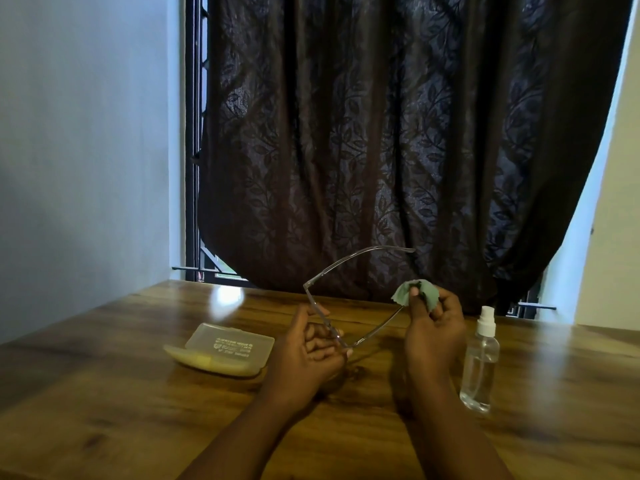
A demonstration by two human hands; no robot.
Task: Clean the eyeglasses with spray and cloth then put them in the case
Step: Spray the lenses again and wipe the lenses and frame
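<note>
Clear-framed eyeglasses are held up above the wooden surface, temples unfolded, between both hands. Left hand grips the frame front, fingers closed around the lens area. Right hand pinches a green cloth around the tip of the near temple arm; the far temple sticks out free toward the curtain.

Risks, as judged: the temple is thin and clamped only at its tip, so a hard rub or a twist between the two hands could bend it or strain the hinge. Left fingers sit on or near the lens, so fresh smudges are likely. The cloth is bunched small and could slip out of the pinch.

Spray bottle stands upright just right of the right forearm, tall and narrow; an outward elbow or wrist swing could tip it. Open case lies left of the left hand, lid up, near but not touching.

Room: surface is bare near and far left; its far edge runs under the curtain, its right part lies beyond the bottle. Space above the surface is clear for moving the glasses left to the case.
</note>
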